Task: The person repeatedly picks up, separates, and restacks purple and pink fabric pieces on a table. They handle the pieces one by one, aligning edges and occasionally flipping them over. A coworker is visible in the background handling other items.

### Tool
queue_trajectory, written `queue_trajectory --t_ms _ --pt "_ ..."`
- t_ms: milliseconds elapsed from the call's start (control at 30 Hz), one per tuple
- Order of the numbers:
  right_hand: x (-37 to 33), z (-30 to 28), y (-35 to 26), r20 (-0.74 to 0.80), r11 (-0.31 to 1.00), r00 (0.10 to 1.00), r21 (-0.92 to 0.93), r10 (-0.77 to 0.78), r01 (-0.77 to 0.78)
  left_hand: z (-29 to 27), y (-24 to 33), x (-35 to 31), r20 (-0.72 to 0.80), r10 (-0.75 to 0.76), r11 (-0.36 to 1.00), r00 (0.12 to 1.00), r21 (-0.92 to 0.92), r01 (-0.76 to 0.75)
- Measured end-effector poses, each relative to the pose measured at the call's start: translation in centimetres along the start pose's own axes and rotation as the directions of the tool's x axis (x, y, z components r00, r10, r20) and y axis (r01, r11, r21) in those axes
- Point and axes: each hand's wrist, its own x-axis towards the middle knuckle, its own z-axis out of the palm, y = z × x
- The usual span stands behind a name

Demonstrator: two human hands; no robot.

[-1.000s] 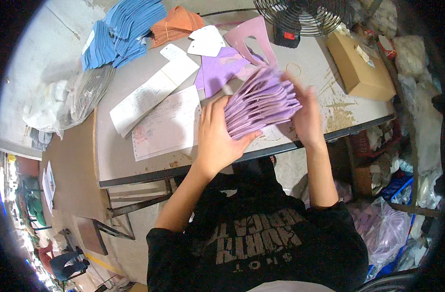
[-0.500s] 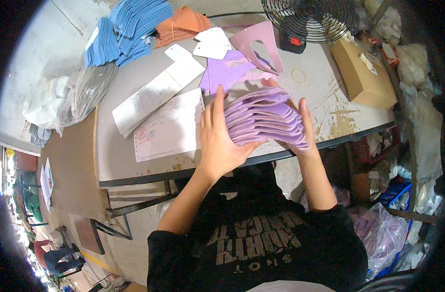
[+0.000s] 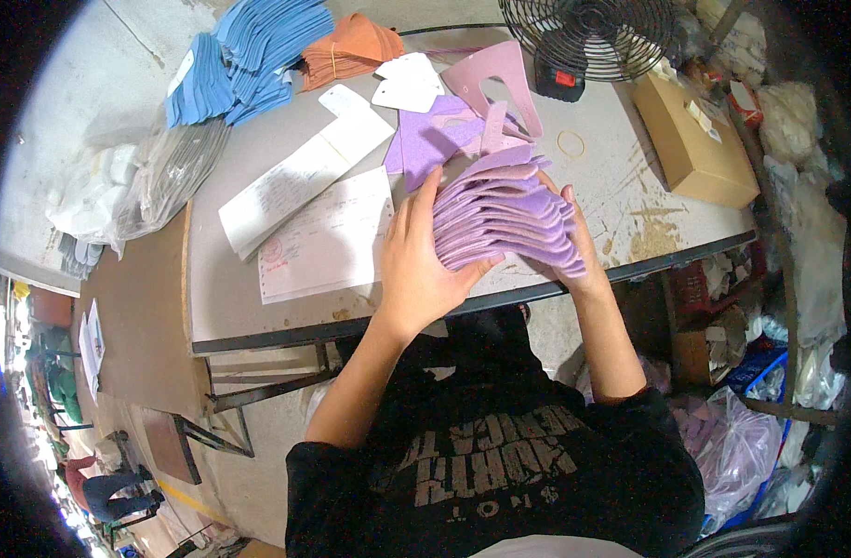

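Observation:
Between my two hands, above the table's near edge, is a thick stack of purple felt pieces (image 3: 505, 214), its layers fanned apart. My left hand (image 3: 418, 251) grips the stack's left side, with the thumb along its lower edge. On the other side my right hand (image 3: 582, 246) is wrapped round the right end, and its fingers are partly hidden behind the felt. Just beyond the stack lie flat purple felt pieces (image 3: 425, 139) and a pink cut piece (image 3: 500, 79) with an oval opening.
White card templates (image 3: 409, 82), a long paper strip (image 3: 305, 177) and a printed sheet (image 3: 328, 246) lie on the table. Blue pieces (image 3: 249, 56) and an orange bundle (image 3: 351, 48) are at the far left. A black fan (image 3: 588, 37) and cardboard box (image 3: 695, 139) stand right.
The stack has tilted and its layers have shifted, with an upper piece now standing up at the far side. My right hand has moved slightly left.

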Motion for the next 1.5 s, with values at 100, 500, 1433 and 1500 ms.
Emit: queue_trajectory --t_ms 100,500,1433,1500 --pt "0.0 0.0 0.2 0.031 0.999 0.999 0.006 -0.040 0.040 0.2 0.0 0.0 -0.038 -0.002 1.000 0.999 -0.013 0.002" --pt "-2.1 -2.1 -1.1 0.031 0.794 0.973 -0.573 -0.228 0.204 0.0 -0.1 1.0 0.115 -0.213 0.881 0.970 -0.407 0.242" --pt "13.1 -0.5 -11.0 0.409 0.447 0.909 -0.801 -0.077 0.398 2.2 -7.3 11.1 0.076 -0.313 0.812 0.947 0.539 0.225" --pt "15.9 -1.1 -9.5 0.331 0.503 0.942 -0.824 0.050 0.262 3.4 -8.4 11.0 0.033 -0.234 0.884 0.972 0.424 0.198"
